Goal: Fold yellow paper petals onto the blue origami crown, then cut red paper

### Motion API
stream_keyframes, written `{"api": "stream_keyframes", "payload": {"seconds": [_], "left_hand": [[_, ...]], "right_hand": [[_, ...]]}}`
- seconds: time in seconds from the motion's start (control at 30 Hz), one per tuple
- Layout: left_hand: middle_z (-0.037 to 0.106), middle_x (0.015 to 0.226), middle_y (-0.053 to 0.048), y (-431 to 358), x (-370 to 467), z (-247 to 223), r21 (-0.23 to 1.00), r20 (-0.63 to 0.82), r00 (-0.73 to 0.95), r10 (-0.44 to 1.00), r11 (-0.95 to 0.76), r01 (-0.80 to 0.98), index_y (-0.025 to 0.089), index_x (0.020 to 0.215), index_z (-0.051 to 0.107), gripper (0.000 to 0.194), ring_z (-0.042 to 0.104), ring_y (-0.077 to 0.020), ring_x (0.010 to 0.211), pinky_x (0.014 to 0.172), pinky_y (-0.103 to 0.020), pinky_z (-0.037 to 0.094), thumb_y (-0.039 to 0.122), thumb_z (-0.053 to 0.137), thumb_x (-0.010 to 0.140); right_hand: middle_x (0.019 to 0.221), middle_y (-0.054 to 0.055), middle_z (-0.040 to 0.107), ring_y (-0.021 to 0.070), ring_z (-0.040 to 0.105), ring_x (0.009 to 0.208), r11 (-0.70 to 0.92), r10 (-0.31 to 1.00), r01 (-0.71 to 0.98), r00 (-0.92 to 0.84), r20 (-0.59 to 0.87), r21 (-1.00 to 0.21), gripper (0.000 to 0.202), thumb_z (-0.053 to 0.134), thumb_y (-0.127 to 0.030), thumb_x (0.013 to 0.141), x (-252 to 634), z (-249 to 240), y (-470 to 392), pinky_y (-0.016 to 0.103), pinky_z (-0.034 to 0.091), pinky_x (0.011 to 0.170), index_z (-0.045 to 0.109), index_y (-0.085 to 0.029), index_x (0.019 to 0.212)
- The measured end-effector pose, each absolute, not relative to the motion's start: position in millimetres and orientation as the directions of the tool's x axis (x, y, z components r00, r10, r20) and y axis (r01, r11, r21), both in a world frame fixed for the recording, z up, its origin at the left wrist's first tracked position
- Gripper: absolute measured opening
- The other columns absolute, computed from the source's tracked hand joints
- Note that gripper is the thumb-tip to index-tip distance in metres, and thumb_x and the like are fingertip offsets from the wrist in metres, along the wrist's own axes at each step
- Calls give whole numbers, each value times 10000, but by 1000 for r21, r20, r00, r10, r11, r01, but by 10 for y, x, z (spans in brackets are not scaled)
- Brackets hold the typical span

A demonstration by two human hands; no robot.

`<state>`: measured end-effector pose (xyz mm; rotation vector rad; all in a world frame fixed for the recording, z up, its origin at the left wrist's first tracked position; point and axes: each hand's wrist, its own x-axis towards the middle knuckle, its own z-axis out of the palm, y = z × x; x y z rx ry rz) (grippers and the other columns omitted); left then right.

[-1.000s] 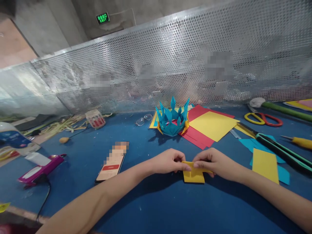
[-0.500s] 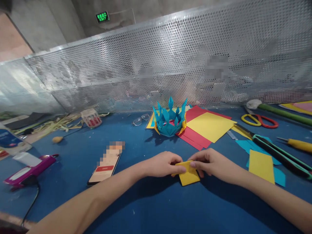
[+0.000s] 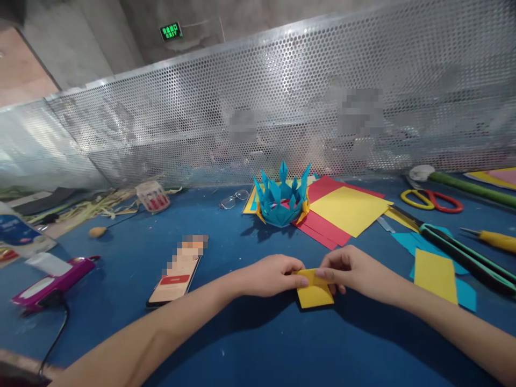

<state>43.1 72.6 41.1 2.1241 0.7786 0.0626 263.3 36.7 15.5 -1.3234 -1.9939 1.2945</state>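
A small folded piece of yellow paper (image 3: 315, 295) is pinched between both hands, just above the blue table. My left hand (image 3: 278, 274) grips its upper left corner, thumb on top. On the upper right edge, my right hand (image 3: 346, 271) presses with the thumb while the other fingers curl behind. The fingers under the paper are partly hidden. Beyond the hands stands a blue folded-paper crown (image 3: 282, 199) with pointed tips and orange-yellow pieces at its sides.
Yellow sheets (image 3: 350, 209) and red sheets (image 3: 322, 228) lie beside the crown. At right are scissors (image 3: 431, 200), a green-black cutter (image 3: 463, 255), an awl (image 3: 495, 239) and a yellow rectangle (image 3: 435, 275). Leftward lie a phone (image 3: 175, 279), glasses (image 3: 234, 199) and a purple glue gun (image 3: 56, 285).
The yellow paper has turned slightly and lies flatter between the fingers; the flap at its left no longer shows. Both hands keep their pinch. The whole view has shifted a little.
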Motion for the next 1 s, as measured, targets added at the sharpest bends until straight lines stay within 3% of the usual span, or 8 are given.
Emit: {"api": "stream_keyframes", "payload": {"seconds": [0.17,0.43,0.57,0.67,0.73,0.83,0.93,1.0], "left_hand": [[439,653,66,740,446,404,721,-220,798,561,-458,520,185,766,504,241,387,-97,613,547,-228,281,391,532,888],[437,628,62,685,465,435,675,-195,783,590,-499,544,187,708,493,233,381,-100,602,552,-250,242,352,556,861],[469,628,61,711,450,379,726,-218,758,615,-417,547,194,722,496,244,422,-100,584,526,-234,281,401,554,836],[498,631,54,726,464,324,772,-214,730,649,-346,534,194,758,509,250,466,-106,584,527,-225,328,428,515,847],[502,633,50,716,479,295,793,-189,714,675,-324,516,192,756,503,278,475,-108,594,536,-222,341,451,504,857],[522,660,38,675,487,273,811,-138,697,704,-324,488,187,757,501,299,490,-110,618,557,-220,356,459,494,880],[565,720,30,628,472,277,820,-95,681,726,-331,467,176,1030,564,276,538,-125,663,597,-225,400,402,450,922],[582,710,45,606,457,296,820,-87,681,728,-336,464,205,1332,444,411,571,-133,663,608,-228,429,336,407,944]], "right_hand": [[648,-53,542,100,538,576,132,906,494,-412,-98,-860,367,596,-477,939,2613,117,367,265,473,591,552,-167,747],[586,-62,526,90,496,501,164,874,509,-472,-114,-845,414,554,-551,939,2630,160,345,241,429,513,572,-171,777],[670,9,615,130,543,571,242,918,540,-396,10,-806,415,543,-579,906,2598,137,349,266,438,518,660,-181,925],[967,86,660,179,589,750,373,912,557,-369,182,-742,403,514,-544,918,2589,139,335,317,487,633,637,-219,1121],[1116,111,612,217,596,945,468,873,546,-409,266,-695,385,455,-539,947,2596,149,318,366,506,801,649,-236,1085],[1243,108,542,251,520,1185,559,818,535,-480,316,-634,358,477,-549,949,2615,162,289,421,438,1006,682,-262,1012],[1293,100,517,278,485,1228,610,783,548,-526,330,-572,337,643,-574,856,2628,160,273,467,427,1026,686,-282,1019],[1261,106,531,296,471,1230,638,764,558,-543,349,-530,328,691,-568,820,2632,145,277,508,419,1026,683,-263,939]]}}
